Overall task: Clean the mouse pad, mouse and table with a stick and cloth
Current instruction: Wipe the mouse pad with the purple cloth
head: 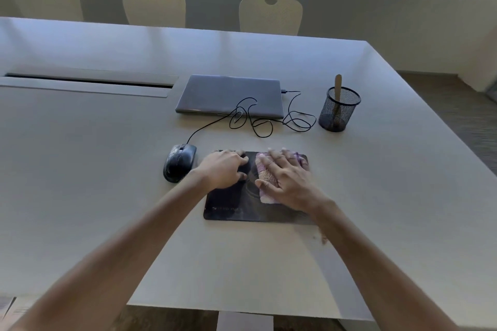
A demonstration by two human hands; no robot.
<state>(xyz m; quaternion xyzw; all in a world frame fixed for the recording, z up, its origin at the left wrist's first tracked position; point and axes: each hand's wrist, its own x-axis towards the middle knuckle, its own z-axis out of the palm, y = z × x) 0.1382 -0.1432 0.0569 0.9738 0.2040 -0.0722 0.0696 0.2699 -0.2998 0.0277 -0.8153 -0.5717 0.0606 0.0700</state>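
From the head view, the right hand (286, 180) lies flat with fingers spread wide on a cloth (265, 179), pressing it onto the mouse pad (236, 209) on the table (107, 169). The left hand (224, 169) rests on the pad's left part, fingers loosely bent, holding nothing. The mouse (178, 165) sits just left of the pad. A stick (338, 88) stands in a mesh cup (339, 111) beside a closed laptop (231, 95).

Blk mouse (179, 166); dark mouse pad (231, 207) w/ faint printed graphic; pink-purple cloth (265, 177); grey laptop (231, 95); blk mesh pen cup (339, 113); tan wooden stick (338, 86); beige table (107, 156), cream chairs (270, 15).
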